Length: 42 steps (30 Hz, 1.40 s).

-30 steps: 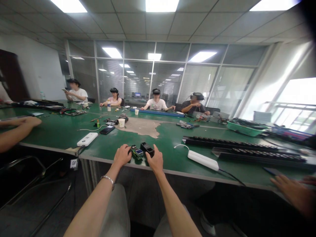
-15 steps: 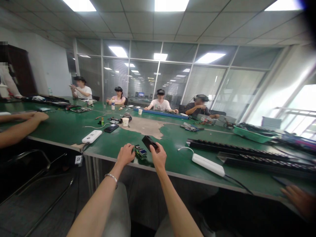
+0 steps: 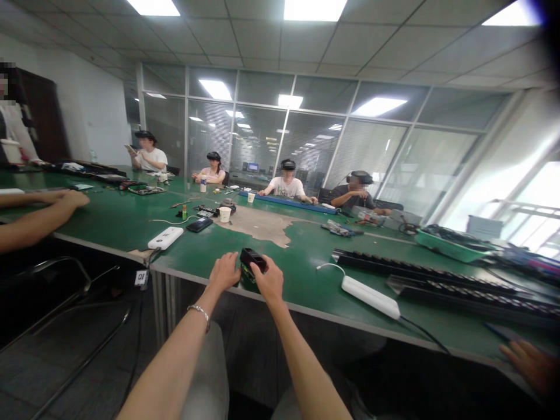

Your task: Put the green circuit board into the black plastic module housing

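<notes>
My right hand (image 3: 270,278) grips a black box-shaped plastic cover (image 3: 252,256), thumb on the near side. The cover sits over a green circuit board stack (image 3: 247,274) by the table's front edge and hides most of it. On the board's left side is my left hand (image 3: 224,271), its fingers bent and the fingertips at the board's edge. Whether the cover touches the board, I cannot make out.
The green table (image 3: 301,286) has a bare brown patch (image 3: 258,224). White power strips (image 3: 370,296) lie right and left, with black slotted rails (image 3: 420,265) further right. A paper cup (image 3: 224,214) and black phone (image 3: 200,224) stand beyond. Co-workers' hands (image 3: 527,357) show at both sides.
My right hand has brought the black cover left and down over the circuit board, which was uncovered before. The left hand has stayed beside the board.
</notes>
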Each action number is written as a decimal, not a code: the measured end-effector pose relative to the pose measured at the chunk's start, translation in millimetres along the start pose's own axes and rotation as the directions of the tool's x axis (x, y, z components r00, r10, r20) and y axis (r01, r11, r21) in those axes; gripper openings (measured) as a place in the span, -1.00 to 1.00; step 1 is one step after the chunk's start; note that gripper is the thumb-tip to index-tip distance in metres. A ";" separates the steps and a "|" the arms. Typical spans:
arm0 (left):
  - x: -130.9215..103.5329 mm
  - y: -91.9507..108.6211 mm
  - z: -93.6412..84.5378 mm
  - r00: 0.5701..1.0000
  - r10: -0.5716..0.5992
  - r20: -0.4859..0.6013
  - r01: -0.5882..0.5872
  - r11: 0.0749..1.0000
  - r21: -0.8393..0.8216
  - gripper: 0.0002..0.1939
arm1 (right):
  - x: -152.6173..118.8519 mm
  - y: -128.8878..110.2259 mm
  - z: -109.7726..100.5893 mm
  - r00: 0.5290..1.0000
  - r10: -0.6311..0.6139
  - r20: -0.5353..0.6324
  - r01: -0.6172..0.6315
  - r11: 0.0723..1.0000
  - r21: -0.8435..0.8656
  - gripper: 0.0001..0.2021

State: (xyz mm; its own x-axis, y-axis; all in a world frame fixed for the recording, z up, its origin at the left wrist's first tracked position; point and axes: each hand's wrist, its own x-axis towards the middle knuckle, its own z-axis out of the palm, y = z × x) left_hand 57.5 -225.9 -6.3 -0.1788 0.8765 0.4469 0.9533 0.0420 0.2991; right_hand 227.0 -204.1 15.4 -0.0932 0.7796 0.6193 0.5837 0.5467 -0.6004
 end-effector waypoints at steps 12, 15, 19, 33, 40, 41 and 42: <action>-0.4 0.0 -1.9 1.000 0.011 0.007 -0.011 1.000 -0.014 -0.43 | -30.8 15.9 10.4 0.994 -0.083 0.064 0.088 0.993 -0.080 -0.51; -0.7 0.9 -4.6 0.999 0.029 0.029 -0.028 0.999 -0.016 -0.61 | -36.7 17.8 10.6 0.992 -0.109 0.066 0.113 0.991 -0.073 -0.47; -0.8 2.3 -7.6 0.999 0.034 0.031 -0.033 0.999 -0.014 -0.67 | -36.8 18.1 10.4 0.991 -0.119 0.057 0.122 0.991 -0.054 -0.47; 0.3 -0.6 -1.1 0.999 0.035 0.015 -0.035 0.999 -0.002 -0.63 | 14.5 27.9 -11.0 0.995 -0.022 -0.095 0.024 1.000 0.017 -0.44; 0.8 -1.3 -2.7 0.998 0.055 0.020 -0.055 0.998 0.020 -0.64 | 9.1 65.5 -8.9 0.996 0.045 -0.071 -0.047 0.999 -0.025 -0.45; 1.0 -1.3 -2.6 0.998 0.054 0.022 -0.055 0.998 0.026 -0.65 | 7.4 69.0 -7.2 0.997 0.051 -0.063 -0.053 0.998 -0.032 -0.46; 1.1 -1.2 -2.5 0.998 0.052 0.024 -0.053 0.998 0.033 -0.65 | 6.0 72.1 -5.6 0.997 0.056 -0.055 -0.058 0.998 -0.040 -0.46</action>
State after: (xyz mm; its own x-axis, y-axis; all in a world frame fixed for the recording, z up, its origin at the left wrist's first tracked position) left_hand 55.6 -226.1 -4.0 -0.1227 0.8886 0.4419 0.9690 0.0111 0.2467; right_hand 272.9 -161.7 -21.4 -0.0156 0.7908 0.6118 0.6198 0.4878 -0.6147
